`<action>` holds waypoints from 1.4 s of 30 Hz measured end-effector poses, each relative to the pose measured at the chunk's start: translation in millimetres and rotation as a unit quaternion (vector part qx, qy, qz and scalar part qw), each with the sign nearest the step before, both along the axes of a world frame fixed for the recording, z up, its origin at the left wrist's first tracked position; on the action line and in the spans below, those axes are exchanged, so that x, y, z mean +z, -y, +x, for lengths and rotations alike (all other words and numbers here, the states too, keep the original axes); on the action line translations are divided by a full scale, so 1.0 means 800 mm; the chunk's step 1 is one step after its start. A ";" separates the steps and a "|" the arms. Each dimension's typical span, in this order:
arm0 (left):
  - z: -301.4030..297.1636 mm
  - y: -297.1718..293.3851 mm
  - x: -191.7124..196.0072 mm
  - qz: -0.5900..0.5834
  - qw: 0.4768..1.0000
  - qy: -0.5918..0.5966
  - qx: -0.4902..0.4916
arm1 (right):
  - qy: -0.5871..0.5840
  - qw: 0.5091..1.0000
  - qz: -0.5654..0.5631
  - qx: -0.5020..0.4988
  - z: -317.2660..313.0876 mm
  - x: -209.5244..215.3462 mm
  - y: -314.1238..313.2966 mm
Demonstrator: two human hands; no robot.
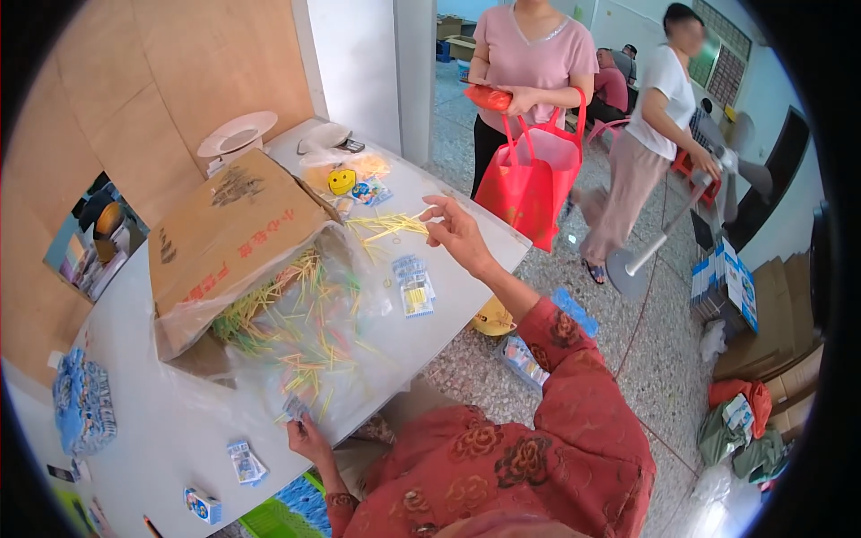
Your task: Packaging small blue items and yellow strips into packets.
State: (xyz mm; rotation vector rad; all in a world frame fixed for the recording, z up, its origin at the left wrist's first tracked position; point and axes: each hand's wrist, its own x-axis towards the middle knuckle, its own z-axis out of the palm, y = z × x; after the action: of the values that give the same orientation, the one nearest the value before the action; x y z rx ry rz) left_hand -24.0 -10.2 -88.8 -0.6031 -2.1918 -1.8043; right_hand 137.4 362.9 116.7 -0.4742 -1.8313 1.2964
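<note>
My left hand (pixel 308 439) is at the table's near edge, its fingers closed on a small blue-and-clear packet (pixel 294 408). Farther off, my right hand (pixel 456 235) is beside a loose bunch of thin yellow sticks (pixel 390 226), thumb and index finger curved and apart at the bunch's right end. Between the hands lie small blue-and-white packets (pixel 415 291) with yellow contents. A tilted cardboard box (pixel 242 229), lined with clear plastic, spills green, yellow and reddish sticks (pixel 309 359) onto the table.
The white table (pixel 350 408) carries more packets (pixel 244 462), a blue bundle (pixel 83 401) and a yellow smiley item (pixel 342 182). Across the table stands a person in pink with a red bag (pixel 535 179). Another person is beside a standing fan (pixel 632 264). Cartons (pixel 762 314) line the right wall.
</note>
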 end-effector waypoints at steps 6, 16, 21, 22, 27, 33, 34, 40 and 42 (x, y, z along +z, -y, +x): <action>0.003 0.002 0.008 -0.049 0.999 0.008 0.013 | 0.032 0.999 -0.022 -0.024 0.012 -0.008 -0.004; 0.002 0.000 0.008 -0.047 0.999 0.004 0.016 | 0.023 0.999 -0.016 -0.042 0.015 -0.032 -0.013; 0.003 -0.002 0.008 -0.033 0.999 -0.001 0.025 | 0.054 0.996 -0.025 -0.059 0.017 -0.047 -0.014; 0.001 -0.001 0.004 -0.024 1.000 0.003 0.017 | 0.071 0.995 -0.030 -0.065 0.019 -0.051 -0.014; -0.003 -0.002 -0.004 -0.018 1.000 0.002 0.003 | 0.097 0.981 0.087 -0.144 0.034 -0.116 -0.045; 0.001 -0.001 -0.001 -0.013 1.000 0.013 0.015 | 0.157 0.974 0.008 -0.165 0.051 -0.128 -0.069; 0.001 0.001 -0.002 -0.022 1.000 0.015 0.016 | 0.159 0.974 -0.034 -0.159 0.053 -0.117 -0.072; -0.003 0.002 -0.006 -0.022 1.000 0.008 0.011 | 0.097 0.978 -0.019 -0.184 0.077 -0.077 -0.090; -0.003 0.002 -0.007 -0.029 0.999 0.011 0.014 | 0.094 0.978 -0.020 -0.187 0.077 -0.078 -0.088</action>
State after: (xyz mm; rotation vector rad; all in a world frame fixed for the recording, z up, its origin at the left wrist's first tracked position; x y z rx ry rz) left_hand -26.6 -12.1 -94.7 -0.5631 -2.2629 -1.7461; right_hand 199.1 433.6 54.4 -0.9424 -1.7620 1.0592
